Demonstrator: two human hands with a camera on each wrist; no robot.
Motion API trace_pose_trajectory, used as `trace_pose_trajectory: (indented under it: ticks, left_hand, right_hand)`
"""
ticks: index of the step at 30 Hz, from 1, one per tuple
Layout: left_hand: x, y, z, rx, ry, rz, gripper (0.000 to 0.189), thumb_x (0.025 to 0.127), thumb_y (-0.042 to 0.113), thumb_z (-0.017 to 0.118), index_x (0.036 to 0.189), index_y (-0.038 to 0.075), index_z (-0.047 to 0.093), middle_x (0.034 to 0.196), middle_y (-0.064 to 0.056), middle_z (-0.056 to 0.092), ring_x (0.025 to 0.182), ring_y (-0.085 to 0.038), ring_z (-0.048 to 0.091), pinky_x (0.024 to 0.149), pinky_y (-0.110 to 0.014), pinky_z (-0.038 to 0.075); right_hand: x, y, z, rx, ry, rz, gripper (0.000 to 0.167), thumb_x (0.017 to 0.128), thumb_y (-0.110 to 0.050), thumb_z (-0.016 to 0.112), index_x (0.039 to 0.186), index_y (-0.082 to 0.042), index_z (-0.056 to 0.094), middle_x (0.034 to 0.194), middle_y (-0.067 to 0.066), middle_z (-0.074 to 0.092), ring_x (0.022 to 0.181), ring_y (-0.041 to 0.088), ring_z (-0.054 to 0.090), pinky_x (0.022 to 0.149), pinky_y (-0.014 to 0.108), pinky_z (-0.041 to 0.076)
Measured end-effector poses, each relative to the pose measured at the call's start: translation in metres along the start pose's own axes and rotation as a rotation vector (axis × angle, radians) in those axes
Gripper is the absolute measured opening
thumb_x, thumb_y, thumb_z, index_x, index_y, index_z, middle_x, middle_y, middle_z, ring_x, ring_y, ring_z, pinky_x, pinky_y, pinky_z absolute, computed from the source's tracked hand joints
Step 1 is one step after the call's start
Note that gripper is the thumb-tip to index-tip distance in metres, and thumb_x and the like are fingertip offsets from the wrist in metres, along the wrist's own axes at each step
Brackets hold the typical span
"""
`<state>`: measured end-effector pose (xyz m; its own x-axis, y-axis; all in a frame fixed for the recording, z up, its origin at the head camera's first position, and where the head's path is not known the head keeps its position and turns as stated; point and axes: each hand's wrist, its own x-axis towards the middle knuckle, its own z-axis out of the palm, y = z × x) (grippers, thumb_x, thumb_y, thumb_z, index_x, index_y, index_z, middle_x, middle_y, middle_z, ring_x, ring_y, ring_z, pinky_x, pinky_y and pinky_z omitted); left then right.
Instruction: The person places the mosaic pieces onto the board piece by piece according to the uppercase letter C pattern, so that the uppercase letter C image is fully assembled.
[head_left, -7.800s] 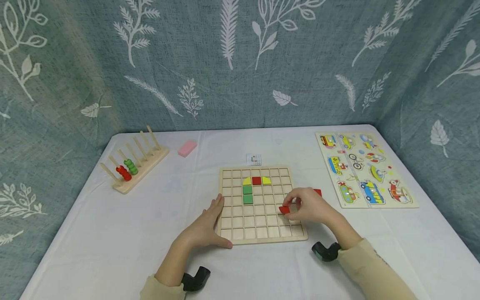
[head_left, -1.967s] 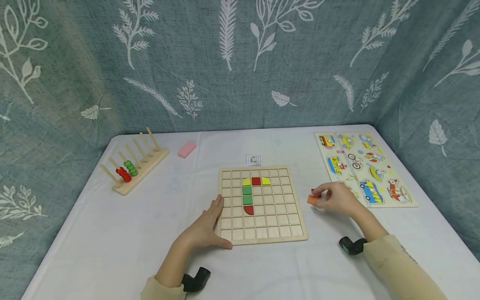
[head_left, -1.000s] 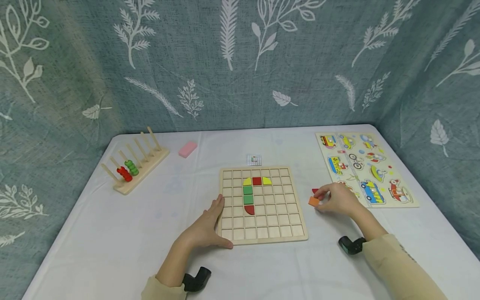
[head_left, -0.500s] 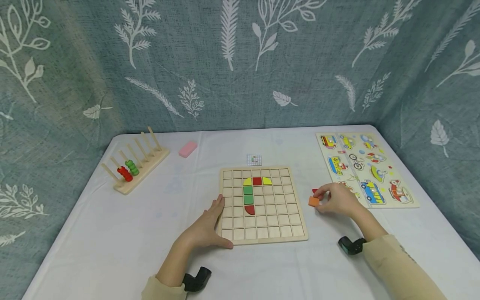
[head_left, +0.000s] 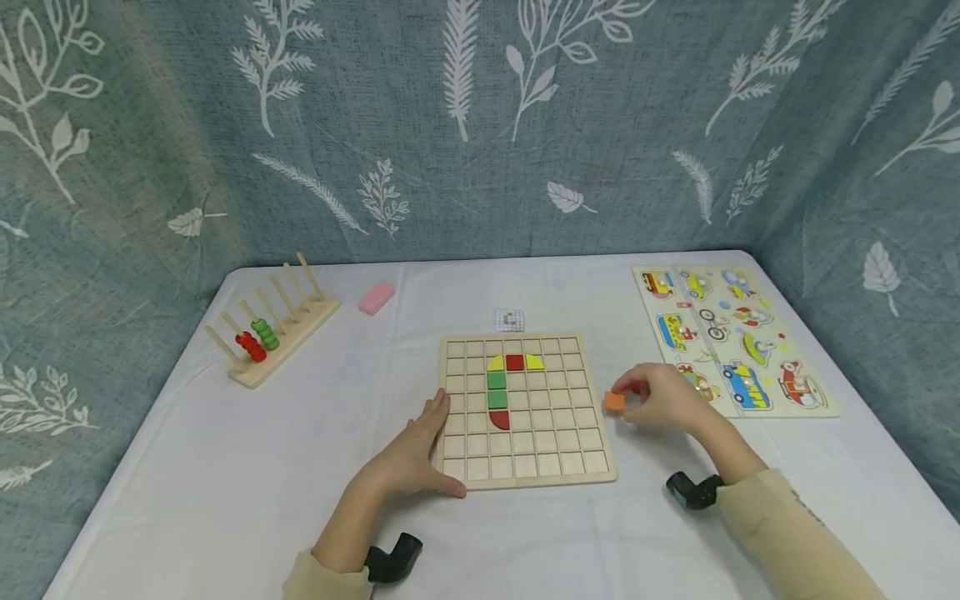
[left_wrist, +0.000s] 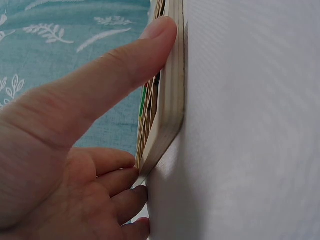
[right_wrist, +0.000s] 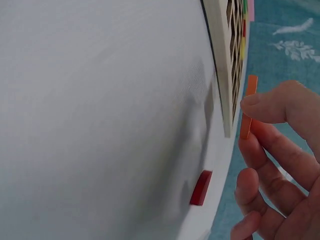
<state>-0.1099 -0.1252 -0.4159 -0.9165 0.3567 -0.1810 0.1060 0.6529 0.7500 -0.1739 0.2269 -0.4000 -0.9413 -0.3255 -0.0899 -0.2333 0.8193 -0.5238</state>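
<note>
A wooden grid board (head_left: 525,482) lies in the middle of the white table. My left hand (head_left: 412,450) rests at its lower left corner, thumb on the front rim and fairly straight fingers along the left side. Past the board's right edge, my right hand (head_left: 663,400) pinches a flat orange tile (right_wrist: 249,90) between thumb and fingers, raised off the table. On the board, a red square (head_left: 514,362) sits between two yellow curved tiles (head_left: 495,363). Below the left one come two green squares (head_left: 497,390), then a red rounded-corner tile (head_left: 499,419).
A loose red piece (right_wrist: 201,188) lies on the table near my right hand. A small printed grid card (head_left: 509,320) is behind the board. Further out are a pink block (head_left: 376,297), a peg stand (head_left: 300,329) with red and green beads, and a vehicle picture puzzle (head_left: 712,354).
The red rounded-corner tile, earlier in my right hand, is now on the board below the green squares. My right hand has picked up the orange tile and moved left with it.
</note>
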Motion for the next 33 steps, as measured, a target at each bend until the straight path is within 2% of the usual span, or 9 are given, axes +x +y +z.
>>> trace_pose_trajectory:
  ticks: [4, 12, 24, 33]
  left_hand:
    - [0.000, -0.001, 0.000, 0.000, -0.005, -0.002, 0.125, 0.048, 0.027, 0.090, 0.143, -0.007, 0.015, 0.151, -0.018, 0.006, 0.138, -0.033, 0.006, 0.109, -0.051, 0.008]
    - [0.003, -0.002, 0.002, 0.019, -0.016, -0.011, 0.124, 0.050, 0.026, 0.090, 0.144, -0.003, 0.014, 0.152, -0.012, 0.005, 0.139, -0.028, 0.005, 0.111, -0.046, 0.009]
    - [0.002, -0.002, 0.001, 0.015, -0.010, -0.007, 0.124, 0.048, 0.025, 0.090, 0.143, -0.005, 0.016, 0.151, -0.016, 0.007, 0.138, -0.031, 0.006, 0.110, -0.048, 0.009]
    - [-0.001, -0.003, -0.001, 0.005, -0.001, -0.011, 0.125, 0.048, 0.026, 0.090, 0.143, -0.006, 0.016, 0.151, -0.016, 0.007, 0.138, -0.033, 0.006, 0.109, -0.050, 0.010]
  right_hand:
    - [0.003, -0.005, 0.003, 0.004, -0.001, -0.041, 0.027, 0.063, -0.007, 0.075, 0.090, -0.011, 0.070, 0.071, 0.000, 0.055, 0.059, 0.015, 0.044, 0.054, 0.027, 0.036]
    - [0.005, -0.018, 0.009, 0.053, -0.004, -0.095, 0.028, 0.063, -0.008, 0.077, 0.090, -0.010, 0.069, 0.082, -0.003, 0.061, 0.056, 0.012, 0.044, 0.049, 0.025, 0.038]
    - [0.017, -0.040, 0.022, 0.077, -0.036, -0.139, 0.027, 0.064, -0.008, 0.076, 0.090, -0.012, 0.069, 0.077, -0.004, 0.060, 0.054, 0.011, 0.046, 0.049, 0.026, 0.040]
    - [0.024, -0.055, 0.030, 0.098, -0.057, -0.181, 0.026, 0.065, -0.009, 0.077, 0.090, -0.012, 0.069, 0.083, -0.005, 0.062, 0.053, 0.010, 0.046, 0.049, 0.025, 0.041]
